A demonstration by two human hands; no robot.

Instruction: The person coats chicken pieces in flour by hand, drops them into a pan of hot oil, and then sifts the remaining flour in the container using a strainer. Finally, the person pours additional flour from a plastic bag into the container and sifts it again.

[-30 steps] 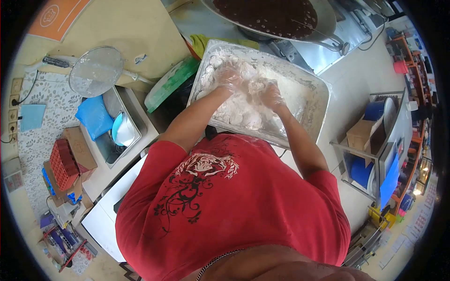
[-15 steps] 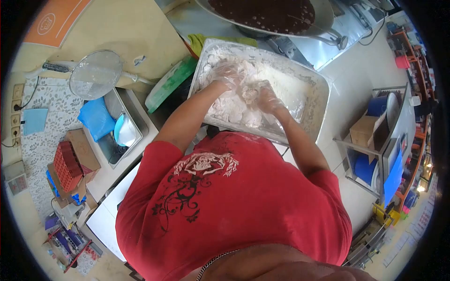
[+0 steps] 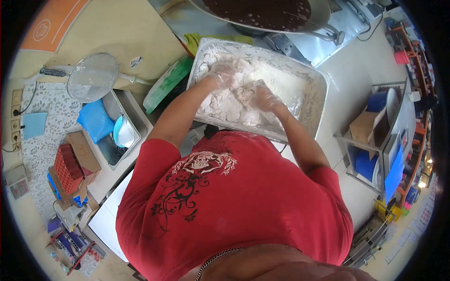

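A deep metal tray (image 3: 315, 105) holds white flour (image 3: 276, 77) and several flour-coated lumps (image 3: 225, 107), too thickly covered for me to tell what they are. Both my hands are inside it in clear plastic gloves. At the upper left of the tray, my left hand (image 3: 222, 76) curls over a floured piece, its fingertips partly lost in the white. Near the middle, my right hand (image 3: 266, 97) has its fingers closed at a flour-coated piece (image 3: 244, 95). The two hands are a short way apart.
Beyond the tray stands a large pan (image 3: 323, 23) of dark, bubbling liquid. A green-rimmed container (image 3: 164, 86) sits at the tray's left, near a round sieve (image 3: 93, 77) and a sink (image 3: 136, 133) with a blue bag (image 3: 96, 121). A metal rack (image 3: 375, 154) stands right.
My left hand has drawn slightly left and down within the tray. My right hand stays near the middle, at the floured piece. The whole view has shifted slightly.
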